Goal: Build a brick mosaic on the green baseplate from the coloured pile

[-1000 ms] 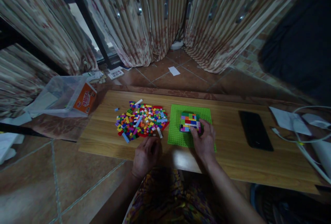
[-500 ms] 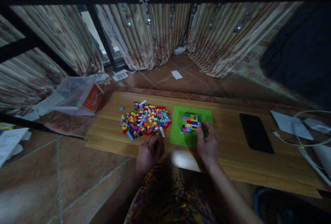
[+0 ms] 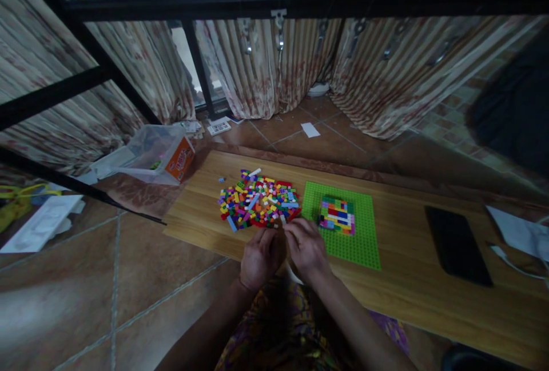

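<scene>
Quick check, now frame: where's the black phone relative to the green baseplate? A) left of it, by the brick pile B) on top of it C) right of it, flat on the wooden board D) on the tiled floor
C: the black phone lies flat on the wooden board, apart from and to the right of the green baseplate; the brick pile is on the baseplate's other side.

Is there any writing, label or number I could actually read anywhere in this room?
None can be read.
Orange label on the clear plastic box: print too blurred.
White card on the floor: dark marks, too small.
Phone: dark screen, no text.
</scene>
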Demonstrator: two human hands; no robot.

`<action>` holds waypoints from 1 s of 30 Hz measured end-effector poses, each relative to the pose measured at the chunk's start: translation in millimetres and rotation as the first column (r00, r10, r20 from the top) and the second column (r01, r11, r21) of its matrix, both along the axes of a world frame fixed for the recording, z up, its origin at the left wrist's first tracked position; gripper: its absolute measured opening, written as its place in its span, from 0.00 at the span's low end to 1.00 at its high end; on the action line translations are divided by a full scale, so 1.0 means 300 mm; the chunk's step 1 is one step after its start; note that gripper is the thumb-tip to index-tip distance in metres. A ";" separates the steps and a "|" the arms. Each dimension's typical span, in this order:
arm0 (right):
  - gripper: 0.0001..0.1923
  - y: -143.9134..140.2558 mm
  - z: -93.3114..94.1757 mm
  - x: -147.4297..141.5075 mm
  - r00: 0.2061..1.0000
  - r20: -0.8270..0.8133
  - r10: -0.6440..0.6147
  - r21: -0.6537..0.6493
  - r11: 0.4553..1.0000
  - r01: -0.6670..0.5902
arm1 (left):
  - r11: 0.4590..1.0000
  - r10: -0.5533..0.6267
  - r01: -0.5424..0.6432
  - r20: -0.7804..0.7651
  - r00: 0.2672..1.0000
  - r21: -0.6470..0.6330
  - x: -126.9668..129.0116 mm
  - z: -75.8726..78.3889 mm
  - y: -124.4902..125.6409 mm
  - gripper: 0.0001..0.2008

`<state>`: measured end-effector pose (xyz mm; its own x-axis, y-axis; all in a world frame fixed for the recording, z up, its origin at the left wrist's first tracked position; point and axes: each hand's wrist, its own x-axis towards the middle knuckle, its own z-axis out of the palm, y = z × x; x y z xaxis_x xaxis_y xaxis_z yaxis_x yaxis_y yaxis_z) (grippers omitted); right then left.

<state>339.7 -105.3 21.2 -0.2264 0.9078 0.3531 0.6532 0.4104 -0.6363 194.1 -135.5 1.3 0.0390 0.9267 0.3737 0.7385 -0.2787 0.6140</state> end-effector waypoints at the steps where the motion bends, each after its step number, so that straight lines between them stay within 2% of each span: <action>1: 0.11 0.012 -0.002 -0.011 1.000 0.025 0.012 -0.001 1.000 -0.012 | 0.999 0.030 -0.030 0.010 0.999 0.015 -0.001 -0.004 -0.003 0.05; 6: 0.10 0.048 -0.008 -0.051 0.989 0.136 0.061 -0.002 0.998 -0.061 | 0.987 0.142 -0.144 0.049 0.989 0.063 -0.005 -0.006 -0.015 0.06; 11: 0.11 0.059 -0.005 -0.073 0.982 0.185 0.044 0.016 0.999 -0.048 | 0.990 0.118 -0.121 0.059 0.991 0.065 -0.001 0.010 -0.010 0.04; 14: 0.11 0.057 0.010 -0.073 0.990 0.135 0.037 0.002 0.999 -0.038 | 0.993 0.090 -0.093 0.030 0.995 0.077 -0.001 0.015 -0.006 0.03; 17: 0.10 0.038 0.030 -0.052 1.000 -0.030 -0.007 -0.052 0.999 0.006 | 0.996 0.055 -0.053 -0.021 0.998 0.067 -0.005 0.014 -0.004 0.05; 20: 0.08 -0.003 0.045 0.000 0.962 -0.250 -0.111 -0.165 0.984 0.071 | 0.998 0.039 -0.036 -0.064 0.997 0.042 -0.008 0.012 -0.002 0.06; 22: 0.08 -0.037 0.048 0.054 0.918 -0.333 -0.218 -0.249 0.959 0.137 | 0.999 0.034 -0.032 -0.076 0.997 0.030 -0.008 0.011 0.000 0.04; 27: 0.13 -0.100 0.023 0.227 0.819 -0.362 -0.444 -0.332 0.883 0.332 | 0.998 0.017 -0.014 -0.048 0.999 0.055 -0.004 0.010 0.014 0.04; 30: 0.15 -0.107 0.000 0.305 0.789 -0.341 -0.511 -0.329 0.851 0.409 | 0.997 0.025 -0.021 -0.060 0.998 0.073 -0.003 0.009 0.021 0.05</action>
<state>431.3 -137.4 21.2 0.3540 0.9309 0.0899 0.3920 -0.0604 -0.9180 193.1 -129.1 4.1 0.0428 0.8982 0.4375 0.7804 -0.3035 0.5467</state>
